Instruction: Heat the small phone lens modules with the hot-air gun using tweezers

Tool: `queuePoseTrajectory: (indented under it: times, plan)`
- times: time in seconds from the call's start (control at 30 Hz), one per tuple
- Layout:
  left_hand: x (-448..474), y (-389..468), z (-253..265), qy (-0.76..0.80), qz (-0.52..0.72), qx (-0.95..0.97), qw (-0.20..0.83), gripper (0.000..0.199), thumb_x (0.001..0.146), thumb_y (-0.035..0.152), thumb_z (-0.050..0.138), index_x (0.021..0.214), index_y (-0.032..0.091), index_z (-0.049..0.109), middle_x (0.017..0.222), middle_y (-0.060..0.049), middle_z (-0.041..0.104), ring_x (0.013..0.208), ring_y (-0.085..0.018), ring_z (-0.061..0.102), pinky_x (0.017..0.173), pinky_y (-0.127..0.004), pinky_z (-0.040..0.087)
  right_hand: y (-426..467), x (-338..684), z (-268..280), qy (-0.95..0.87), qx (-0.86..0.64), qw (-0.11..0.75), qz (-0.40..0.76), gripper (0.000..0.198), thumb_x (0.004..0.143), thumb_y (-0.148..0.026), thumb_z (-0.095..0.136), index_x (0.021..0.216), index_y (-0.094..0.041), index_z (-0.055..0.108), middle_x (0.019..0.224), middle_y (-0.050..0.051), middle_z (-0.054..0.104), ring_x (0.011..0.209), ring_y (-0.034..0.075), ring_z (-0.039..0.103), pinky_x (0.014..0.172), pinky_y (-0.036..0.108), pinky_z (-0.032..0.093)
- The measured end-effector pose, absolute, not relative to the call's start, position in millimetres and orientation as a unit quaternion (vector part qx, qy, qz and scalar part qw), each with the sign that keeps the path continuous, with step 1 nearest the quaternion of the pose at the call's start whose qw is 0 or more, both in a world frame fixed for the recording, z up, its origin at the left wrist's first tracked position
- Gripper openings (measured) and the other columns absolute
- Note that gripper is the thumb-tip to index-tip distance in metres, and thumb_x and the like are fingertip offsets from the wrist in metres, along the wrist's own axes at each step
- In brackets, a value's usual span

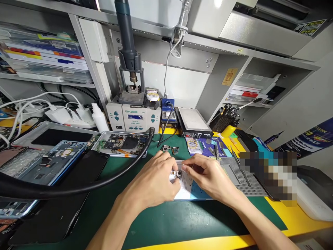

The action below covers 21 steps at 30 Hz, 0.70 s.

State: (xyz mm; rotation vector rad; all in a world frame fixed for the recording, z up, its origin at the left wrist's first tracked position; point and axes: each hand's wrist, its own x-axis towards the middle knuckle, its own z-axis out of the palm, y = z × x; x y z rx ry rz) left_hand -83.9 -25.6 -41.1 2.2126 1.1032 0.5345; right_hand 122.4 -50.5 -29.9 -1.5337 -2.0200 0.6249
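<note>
A flat phone (186, 189) lies on the green mat beneath both my hands, with a white surface, a blue area at its right and a bluish lower edge. Small camera parts (179, 173) show near its upper left. My left hand (157, 177) is curled over the phone's left side, thumb and index finger bent around the camera area. From the right, my right hand (208, 172) reaches over the upper edge, thumb and forefinger pinched together; whatever is between them is hidden. Just beyond, two loose camera modules (175, 150) rest on the mat.
A black hose (117, 178) arcs across the left side from the hot-air station (132, 118). Opened phones (58, 156) and a tray of boards (121, 144) lie left. Tweezers (236, 158) rest on a grey perforated mat (251, 177) at right.
</note>
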Motion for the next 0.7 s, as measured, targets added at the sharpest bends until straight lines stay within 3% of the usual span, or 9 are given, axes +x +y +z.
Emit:
queuePoseTrajectory:
  times: [0.7]
  plan:
    - [-84.1, -27.5, -37.4, 0.416, 0.2, 0.834, 0.303, 0.008, 0.082, 0.021, 0.052, 0.088, 0.022, 0.047, 0.096, -0.002, 0.057, 0.097, -0.023, 0.049, 0.087, -0.042, 0.044, -49.5, 123.7, -25.9, -0.689, -0.603, 0.285, 0.282, 0.024, 0.095, -0.04, 0.062, 0.096, -0.022, 0.078, 0.092, 0.004, 0.076, 0.08, 0.017, 0.067, 0.069, 0.028, 0.047]
